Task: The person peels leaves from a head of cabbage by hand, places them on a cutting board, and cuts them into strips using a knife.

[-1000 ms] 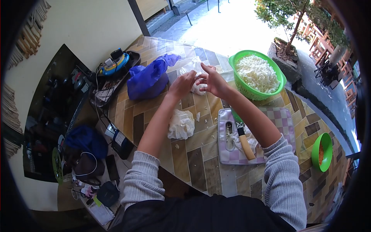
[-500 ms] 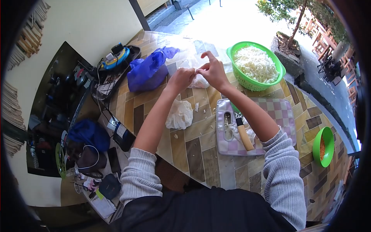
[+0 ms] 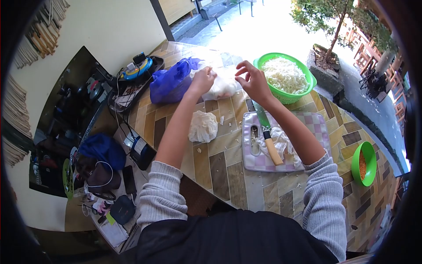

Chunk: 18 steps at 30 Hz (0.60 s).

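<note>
Closest to the body, below the right hand (image 3: 254,81) and partly under its forearm, a flat white-and-lilac checkered board with rounded corners (image 3: 317,132) lies on the counter of glossy, brown-toned tiles in a slanting pattern (image 3: 222,176). Across it rests a knife with a smooth tan handle and greenish blade (image 3: 272,148), its long axis running away from the person: handle end near, blade toward the right hand. Limp whitish scraps (image 3: 282,140) bunch beside the handle. Well out to the right of both hands stands a smooth green plastic bowl (image 3: 371,163) with orange granular contents (image 3: 362,167).

Nearer than the left hand (image 3: 205,80) sits a rounded, wrinkled off-white bundle (image 3: 203,126).

Farther out, between the hands, lies a thin, clear plastic bag with pale contents (image 3: 220,89). Its plump end faces the person, and film seems to spread away; glare hides which way the mouth points. The right hand is free, thumb and forefinger curved apart; the left has bent fingers drawn together, and whether they pinch film I cannot tell.

Just left of the left hand slumps a creased blue plastic bag (image 3: 171,84); just right of the right hand, a perforated green plastic colander (image 3: 288,97) heaped with fine white shreds (image 3: 285,75).
</note>
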{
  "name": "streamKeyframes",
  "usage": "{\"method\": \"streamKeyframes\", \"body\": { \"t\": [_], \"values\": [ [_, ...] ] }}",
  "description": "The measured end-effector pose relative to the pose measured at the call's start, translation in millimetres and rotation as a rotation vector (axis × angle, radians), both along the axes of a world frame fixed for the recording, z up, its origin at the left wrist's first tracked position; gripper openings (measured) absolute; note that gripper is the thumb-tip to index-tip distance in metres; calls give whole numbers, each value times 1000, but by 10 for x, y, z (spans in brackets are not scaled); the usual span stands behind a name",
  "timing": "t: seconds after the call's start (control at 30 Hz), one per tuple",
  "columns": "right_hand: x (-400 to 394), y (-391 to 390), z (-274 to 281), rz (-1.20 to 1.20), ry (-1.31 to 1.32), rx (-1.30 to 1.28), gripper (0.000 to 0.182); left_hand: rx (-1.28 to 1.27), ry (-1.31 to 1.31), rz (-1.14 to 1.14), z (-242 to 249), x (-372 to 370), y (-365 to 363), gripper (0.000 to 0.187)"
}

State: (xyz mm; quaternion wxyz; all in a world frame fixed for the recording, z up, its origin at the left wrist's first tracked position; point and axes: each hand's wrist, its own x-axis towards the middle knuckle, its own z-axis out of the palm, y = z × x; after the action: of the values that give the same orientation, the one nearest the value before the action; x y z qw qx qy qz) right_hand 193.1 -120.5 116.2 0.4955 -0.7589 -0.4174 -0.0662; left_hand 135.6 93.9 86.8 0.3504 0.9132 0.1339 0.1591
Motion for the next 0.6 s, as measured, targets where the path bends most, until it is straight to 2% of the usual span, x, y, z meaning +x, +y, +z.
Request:
{"method": "streamKeyframes", "body": {
  "t": [0.07,0.1,0.13,0.2,0.23,0.27,0.3,0.37,0.4,0.47,0.6],
  "values": [
    [-64,-150,21,19,-35,-22,13,162,47,-67,59,-170,6,72],
    [-110,-238,25,25,-26,-75,13,242,77,-97,128,-289,-8,83],
    [-170,-336,42,33,-14,-129,13,181,135,-77,242,-389,-15,99],
    [-341,-549,79,53,77,-242,14,257,-33,7,282,-642,-47,95],
    [-393,-660,-15,57,23,-282,15,291,-113,43,301,-790,-139,93],
    [-421,-784,-134,61,-33,-325,15,269,-131,42,312,-947,-245,81],
    [-448,-904,-229,67,-94,-366,16,250,-147,-20,266,-1065,-324,76],
    [-642,-1112,-377,-21,-197,-597,21,212,-178,-138,165,-1309,-470,67],
    [-744,-1190,-426,-72,-245,-734,23,165,-225,-141,143,-1405,-612,55],
    [-923,-1298,-477,-124,-322,-970,21,129,-239,-150,72,-1494,-798,52],
    [-1032,-1283,-726,-199,-373,-887,17,50,-271,-210,25,-1481,-1162,44]
  ]
}}
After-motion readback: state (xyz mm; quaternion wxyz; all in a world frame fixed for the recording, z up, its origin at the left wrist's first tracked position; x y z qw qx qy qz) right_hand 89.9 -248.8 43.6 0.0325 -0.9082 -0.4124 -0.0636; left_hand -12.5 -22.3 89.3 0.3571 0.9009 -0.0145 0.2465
